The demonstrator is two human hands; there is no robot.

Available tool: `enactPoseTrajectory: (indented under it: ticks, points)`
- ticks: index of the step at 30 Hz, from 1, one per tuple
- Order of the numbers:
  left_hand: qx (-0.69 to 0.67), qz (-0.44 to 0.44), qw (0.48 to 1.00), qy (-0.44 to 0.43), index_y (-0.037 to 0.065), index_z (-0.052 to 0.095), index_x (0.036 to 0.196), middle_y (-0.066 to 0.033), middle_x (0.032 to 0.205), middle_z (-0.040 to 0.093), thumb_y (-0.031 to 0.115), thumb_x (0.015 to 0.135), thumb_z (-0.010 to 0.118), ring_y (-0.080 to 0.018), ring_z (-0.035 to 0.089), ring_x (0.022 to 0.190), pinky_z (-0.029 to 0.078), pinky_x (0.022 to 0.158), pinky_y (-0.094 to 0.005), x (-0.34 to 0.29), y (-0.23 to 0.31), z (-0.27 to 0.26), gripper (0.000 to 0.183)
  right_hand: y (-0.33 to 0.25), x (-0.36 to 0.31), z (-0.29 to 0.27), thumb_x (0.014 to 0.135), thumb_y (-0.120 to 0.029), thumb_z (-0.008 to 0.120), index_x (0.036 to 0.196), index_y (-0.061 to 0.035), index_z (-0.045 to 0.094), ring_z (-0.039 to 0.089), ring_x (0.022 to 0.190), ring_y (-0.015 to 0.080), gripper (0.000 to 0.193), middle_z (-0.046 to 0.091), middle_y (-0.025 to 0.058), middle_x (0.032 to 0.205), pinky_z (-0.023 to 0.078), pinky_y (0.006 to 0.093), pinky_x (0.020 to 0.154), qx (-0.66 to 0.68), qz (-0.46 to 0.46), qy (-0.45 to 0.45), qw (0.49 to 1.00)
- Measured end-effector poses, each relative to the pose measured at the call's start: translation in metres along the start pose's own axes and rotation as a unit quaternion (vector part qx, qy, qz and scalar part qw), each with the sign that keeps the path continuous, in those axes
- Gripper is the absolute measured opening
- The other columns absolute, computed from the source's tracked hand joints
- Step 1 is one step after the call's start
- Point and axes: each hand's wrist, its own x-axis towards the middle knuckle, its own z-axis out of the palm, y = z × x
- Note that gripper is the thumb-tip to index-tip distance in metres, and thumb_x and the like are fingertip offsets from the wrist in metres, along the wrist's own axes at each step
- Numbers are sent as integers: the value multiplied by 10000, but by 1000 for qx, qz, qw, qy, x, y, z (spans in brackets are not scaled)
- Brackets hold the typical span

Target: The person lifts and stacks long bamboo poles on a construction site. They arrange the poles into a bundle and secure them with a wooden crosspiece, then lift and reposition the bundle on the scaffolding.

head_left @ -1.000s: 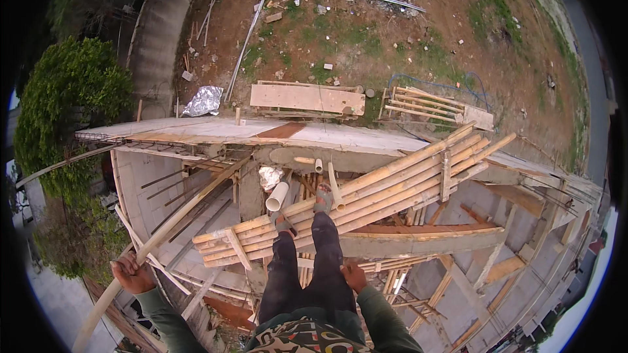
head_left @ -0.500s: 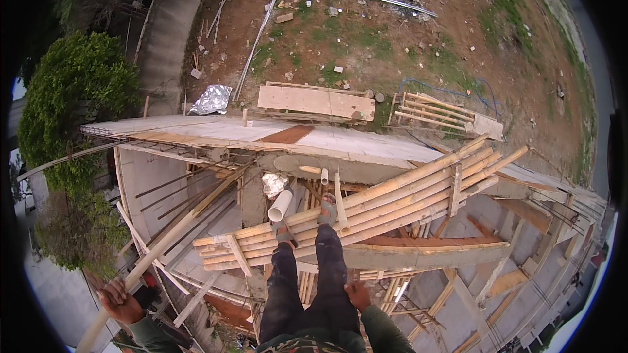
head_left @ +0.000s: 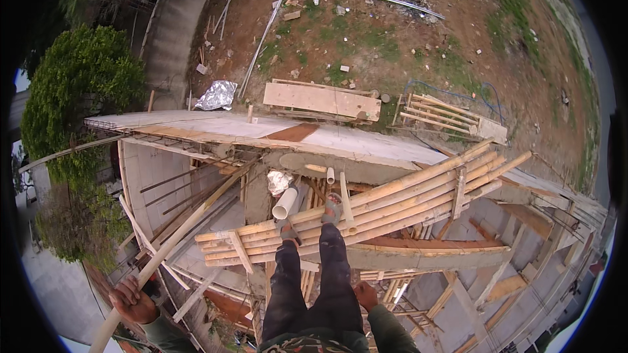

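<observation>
My left hand (head_left: 133, 300) is wrapped around a long pale pole (head_left: 173, 243) that slants from the lower left up toward the concrete beam. Beside my right thigh hangs my right hand (head_left: 366, 295), its fingers curled in, with nothing seen sticking out of it. Both my feet stand on a platform of several bamboo poles (head_left: 405, 199) joined by wooden cross-pieces. A wide white pipe (head_left: 284, 204) rises next to my left foot. Near my right foot are a narrow white pipe (head_left: 331, 175) and a pale upright length of pipe or bamboo (head_left: 346, 202).
A concrete beam (head_left: 373, 168) runs past the platform's far side, with crumpled silvery wrapping (head_left: 279, 182) on it. Below lie red earth, a wooden board (head_left: 320, 101) and a bamboo rack (head_left: 445, 114). Timber framing (head_left: 504, 281) spreads to the right; a leafy tree (head_left: 82, 91) stands left.
My left hand and the pole's lower end have shifted a little to the right, the hand still on the pole. The whole view has slid slightly; my feet remain on the platform.
</observation>
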Motion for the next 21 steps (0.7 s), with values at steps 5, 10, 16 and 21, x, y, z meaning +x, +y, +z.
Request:
enactPoseTrajectory:
  ticks: [5,10,16,21]
  points:
    - [27,-31,991,129,155,296,671,30,559,295,282,967,460,-101,299,540,336,708,-313,1,-16,-11,361,-6,0,-1,846,-363,602,982,-60,627,635,836,398,333,664,190,841,492,482,720,-28,-65,10,997]
    - [2,-42,994,98,152,294,655,22,560,308,272,971,469,-104,296,540,348,708,-317,7,-19,-18,381,-1,8,1,873,-339,593,954,-38,608,632,818,404,312,654,197,832,491,488,692,-46,-93,31,994]
    - [6,-39,993,113,146,307,628,19,552,308,262,976,454,-105,308,540,341,679,-314,11,-15,-10,395,-6,12,-9,877,-337,583,936,-34,606,625,787,413,310,644,197,797,482,491,684,-80,-152,20,985]
    - [25,13,996,86,150,310,643,33,529,303,260,973,427,-96,313,509,336,637,-301,15,23,-13,366,-37,5,-28,853,-291,610,874,-24,623,647,734,385,268,653,203,746,499,466,664,26,-150,51,987]
